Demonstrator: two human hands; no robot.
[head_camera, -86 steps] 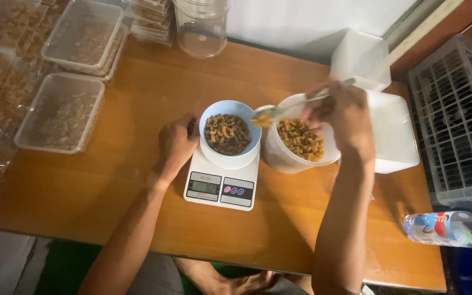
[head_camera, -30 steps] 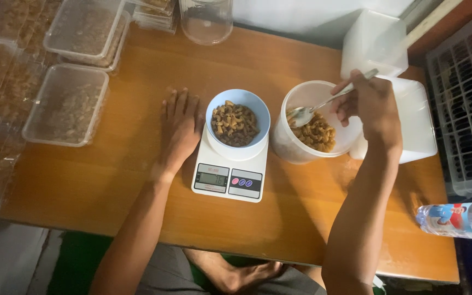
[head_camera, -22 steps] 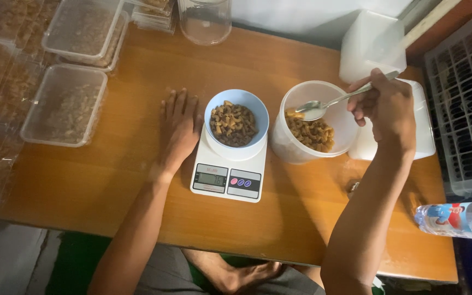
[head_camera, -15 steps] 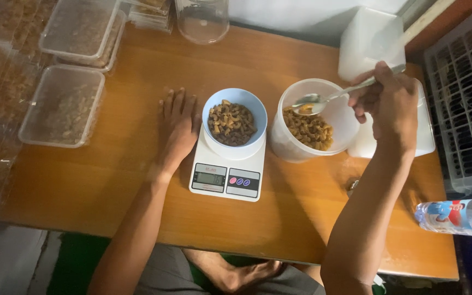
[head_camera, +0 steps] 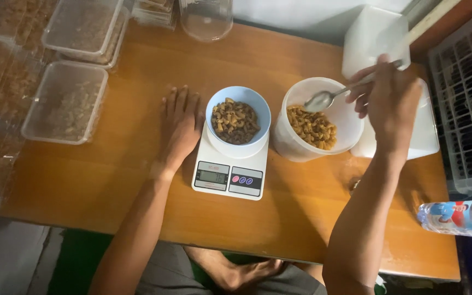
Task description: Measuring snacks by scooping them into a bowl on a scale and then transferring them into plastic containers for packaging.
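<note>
Metal is what the right hand (head_camera: 391,101) holds: a long silver spoon (head_camera: 350,87), its handle pinched between the thumb and the curled fingers (head_camera: 359,95). The spoon bowl hangs above the round white plastic tub (head_camera: 318,121) of pale brown pasta-like snack pieces, and I cannot tell whether anything lies in it. The spoon's long axis runs on a slant, from the bowl at the lower left, over the tub, up to the handle end at the upper right, near the white square box (head_camera: 375,38). So the bowl points toward the light blue bowl (head_camera: 238,121) of darker pieces, which stands on the white digital kitchen scale (head_camera: 230,166) on the orange wooden desk (head_camera: 110,180).

The left hand (head_camera: 181,128) lies flat on the desk, fingers spread a little, just beside the scale and perhaps touching its edge.

To do this step well, I think the spoon should stay level while it crosses the gap between tub and bowl, so no pieces fall. The left hand should not press on the scale, because this could change the reading.
</note>
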